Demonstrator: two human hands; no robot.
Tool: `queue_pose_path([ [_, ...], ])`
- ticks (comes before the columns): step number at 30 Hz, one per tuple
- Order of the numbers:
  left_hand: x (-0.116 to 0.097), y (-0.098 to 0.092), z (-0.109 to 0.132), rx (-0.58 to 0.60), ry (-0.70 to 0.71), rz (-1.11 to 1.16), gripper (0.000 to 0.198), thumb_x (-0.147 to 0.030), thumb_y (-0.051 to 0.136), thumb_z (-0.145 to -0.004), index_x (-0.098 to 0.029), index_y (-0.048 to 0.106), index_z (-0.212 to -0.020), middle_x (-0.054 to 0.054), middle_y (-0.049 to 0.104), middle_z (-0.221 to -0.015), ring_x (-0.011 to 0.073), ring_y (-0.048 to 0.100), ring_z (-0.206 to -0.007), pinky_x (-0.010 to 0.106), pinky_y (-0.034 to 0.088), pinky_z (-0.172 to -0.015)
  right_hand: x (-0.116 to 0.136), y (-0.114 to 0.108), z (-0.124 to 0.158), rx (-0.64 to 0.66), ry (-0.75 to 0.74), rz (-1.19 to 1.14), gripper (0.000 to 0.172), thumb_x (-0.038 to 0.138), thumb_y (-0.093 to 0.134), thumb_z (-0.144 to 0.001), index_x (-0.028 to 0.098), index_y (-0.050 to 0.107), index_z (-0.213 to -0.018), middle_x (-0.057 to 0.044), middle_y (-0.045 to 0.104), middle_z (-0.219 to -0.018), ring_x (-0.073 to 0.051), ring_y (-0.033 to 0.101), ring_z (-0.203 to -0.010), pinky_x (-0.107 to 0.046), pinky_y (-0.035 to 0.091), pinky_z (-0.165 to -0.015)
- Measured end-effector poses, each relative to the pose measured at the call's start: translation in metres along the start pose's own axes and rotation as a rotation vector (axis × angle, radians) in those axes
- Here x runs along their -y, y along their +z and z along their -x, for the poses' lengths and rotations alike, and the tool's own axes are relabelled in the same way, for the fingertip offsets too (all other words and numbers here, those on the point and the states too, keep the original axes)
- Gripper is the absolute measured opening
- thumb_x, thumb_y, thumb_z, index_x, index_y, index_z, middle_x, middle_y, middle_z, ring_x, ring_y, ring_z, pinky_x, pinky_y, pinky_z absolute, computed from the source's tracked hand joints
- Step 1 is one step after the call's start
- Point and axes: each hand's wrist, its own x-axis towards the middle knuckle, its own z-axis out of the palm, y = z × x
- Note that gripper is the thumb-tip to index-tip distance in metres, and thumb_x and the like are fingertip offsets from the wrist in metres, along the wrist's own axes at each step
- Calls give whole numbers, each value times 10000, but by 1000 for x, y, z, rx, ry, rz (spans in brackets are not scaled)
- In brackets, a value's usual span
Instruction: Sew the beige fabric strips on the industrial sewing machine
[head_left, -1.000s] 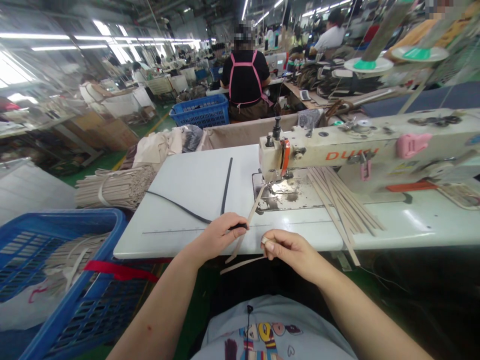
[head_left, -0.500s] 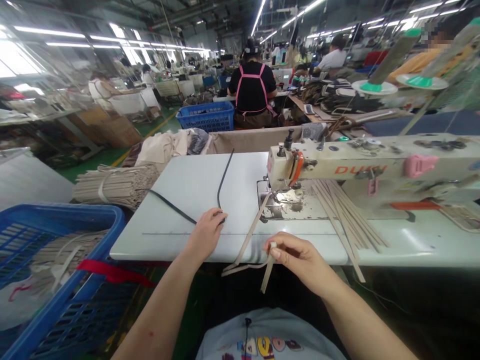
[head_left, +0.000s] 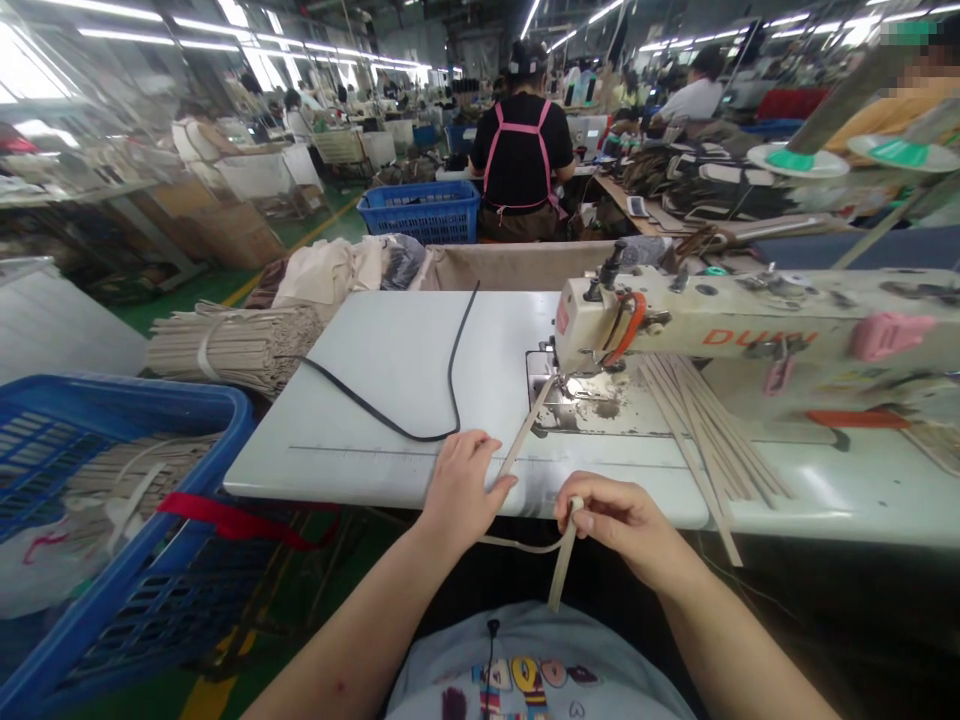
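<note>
A beige fabric strap (head_left: 529,425) runs from under the needle of the white sewing machine (head_left: 720,320) down to the table's front edge, then loops below it. My left hand (head_left: 465,490) rests at that edge with its fingers closed on the strap. My right hand (head_left: 619,520) pinches the strap's free end, which hangs down toward my lap. A thin black cord (head_left: 420,400) curves over the white table (head_left: 375,400) just beyond my left hand.
Several loose beige straps (head_left: 701,425) lie fanned out under the machine arm. A tied bundle of straps (head_left: 232,345) sits left of the table. A blue basket (head_left: 112,520) holds more straps at lower left. A person in a black shirt (head_left: 525,165) sits ahead.
My left hand let go of the black cord and moved right onto the beige strap. My right hand shifted slightly right, its strap end now hanging lower. The view drifted left.
</note>
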Motion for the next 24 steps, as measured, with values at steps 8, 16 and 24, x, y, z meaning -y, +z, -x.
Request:
queue_pose_path([
  [8, -3, 10, -8, -21, -171, 94, 100, -171, 759, -791, -223, 701, -853, 54, 661, -1148, 273, 568, -1145, 456, 447, -1059, -6, -8, 14, -50, 53, 8, 292, 479, 727, -898, 189, 755, -894, -58, 666, -842, -152, 539, -684, -283, 442, -621],
  [16, -4, 6, -13, 37, -171, 95, 148, -137, 740, -782, -219, 648, -865, 48, 692, -1091, 265, 577, -1108, 448, 431, -1041, -13, -12, 17, -45, 47, -35, 242, 432, 710, -926, 200, 762, -969, -63, 689, -916, -171, 607, -775, -292, 492, -687],
  [24, -21, 0, -1, 158, -178, 84, 288, -87, 605, -802, -199, 587, -1067, 54, 656, -931, 262, 582, -977, 407, 462, -899, -5, -5, 10, -63, 34, -177, 240, 422, 725, -924, 194, 732, -997, -54, 706, -892, -142, 613, -723, -268, 505, -674],
])
